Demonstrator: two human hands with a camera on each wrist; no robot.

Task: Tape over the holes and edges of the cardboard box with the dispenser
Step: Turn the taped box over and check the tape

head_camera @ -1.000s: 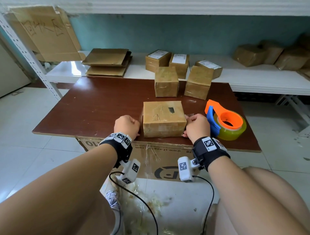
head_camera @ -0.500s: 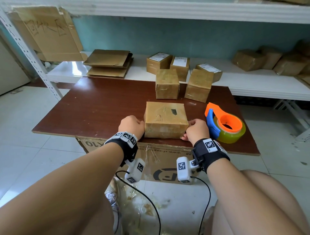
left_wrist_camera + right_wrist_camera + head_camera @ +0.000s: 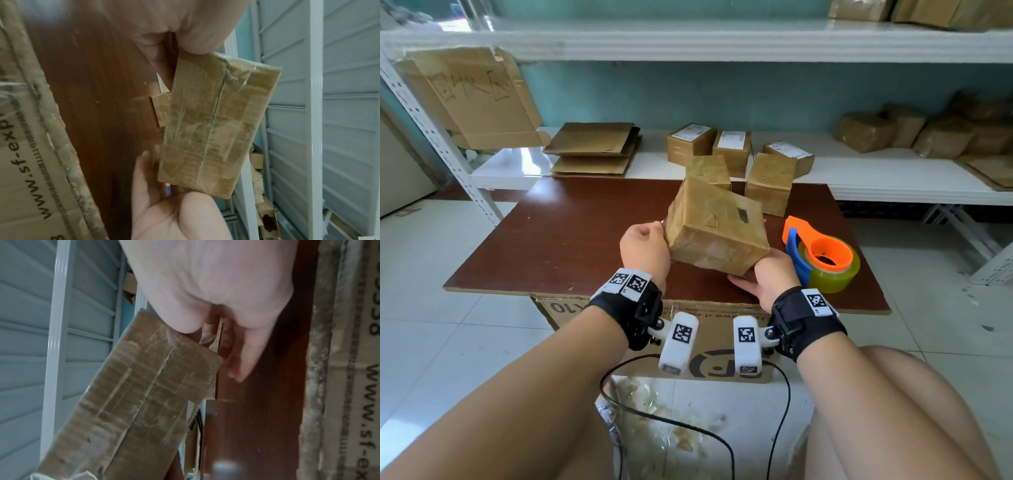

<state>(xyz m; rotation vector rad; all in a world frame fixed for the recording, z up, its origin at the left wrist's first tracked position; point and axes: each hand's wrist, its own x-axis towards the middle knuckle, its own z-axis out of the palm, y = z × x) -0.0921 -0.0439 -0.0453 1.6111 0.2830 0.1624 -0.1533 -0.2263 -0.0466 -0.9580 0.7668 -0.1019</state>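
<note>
1. Fingers of the left hand (image 3: pixel 643 248) curl round the left end of the cardboard box (image 3: pixel 717 228), thumb on the near face; from the left wrist the thumb tip presses the box's upper corner (image 3: pixel 218 123)
2. Right hand (image 3: pixel 768 274) cups the lower right corner of the box from beneath, its fingers reaching under the box and the thumb up against the near face; in the right wrist view one finger (image 3: pixel 249 356) points out straight past the corner (image 3: pixel 144 394)
3. Held by both hands, the box is lifted clear of the tabletop (image 3: pixel 571 236) and tilted, left end high and right end low
4. Box is a squat brown block wrapped in glossy, wrinkled clear tape, with a seam running along its long side face and a small dark rectangular hole in its top face
5. Dispenser (image 3: pixel 822 255) lies on the tabletop just right of the right hand: orange plastic frame, blue handle, and a fat roll of yellowish clear tape; no hand touches it
6. Tabletop is a dark red-brown wood-grain board with a raw pale edge, resting on a large printed carton (image 3: pixel 709 342)
7. Two more taped boxes (image 3: pixel 770 183) stand at the far edge of the tabletop behind the lifted one
8. Behind them a white shelf (image 3: pixel 859 178) carries labelled parcels (image 3: pixel 732 150), flattened cardboard sheets (image 3: pixel 594 147) and a blurred heap of wrapped boxes at the far right
</note>
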